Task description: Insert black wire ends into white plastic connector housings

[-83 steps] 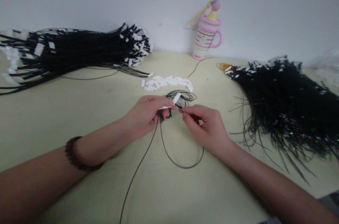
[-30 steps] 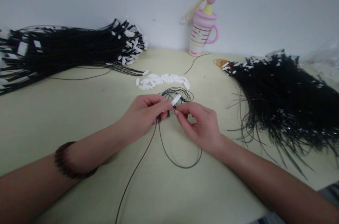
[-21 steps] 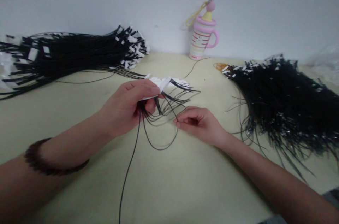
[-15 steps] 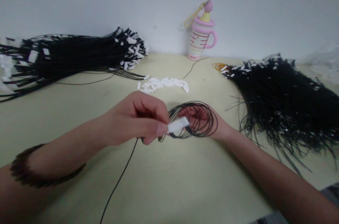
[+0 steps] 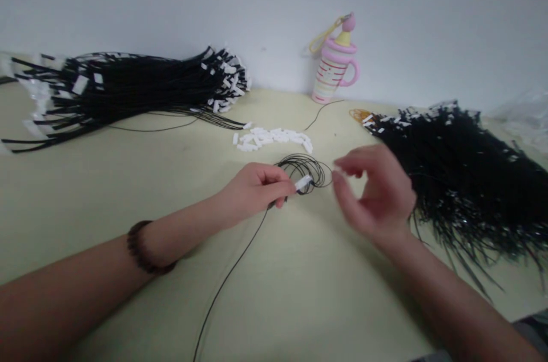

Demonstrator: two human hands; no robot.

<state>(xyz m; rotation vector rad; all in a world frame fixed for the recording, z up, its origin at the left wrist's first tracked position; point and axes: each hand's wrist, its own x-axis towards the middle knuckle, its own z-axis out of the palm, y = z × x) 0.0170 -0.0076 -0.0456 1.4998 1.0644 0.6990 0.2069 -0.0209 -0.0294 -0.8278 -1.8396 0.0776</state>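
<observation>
Pinched between the thumb and fingers of my left hand (image 5: 261,190) is a coil of thin black wire (image 5: 319,163), its loops fanning out to the right. A small white tag (image 5: 303,182) juts from the fingertips across the coil. One long black strand trails from under this hand down to the bottom edge. My right hand (image 5: 374,193) is raised just right of the coil, thumb and fingers curved apart, with nothing visible in it; it is slightly blurred.
Small white pieces (image 5: 274,136) lie in a curved pile behind the coil. A thick bundle of black wires (image 5: 145,85) with white ends is at the left, another dark bundle (image 5: 466,162) at the right. Orange rubber bands (image 5: 361,116) and a pink cup-shaped container (image 5: 331,68) are at the back.
My right hand has come out from behind the coil and moved right, its fingers parting. My left hand, still pinching the coil, appears farther right and away from me. The whole view has shifted slightly.
</observation>
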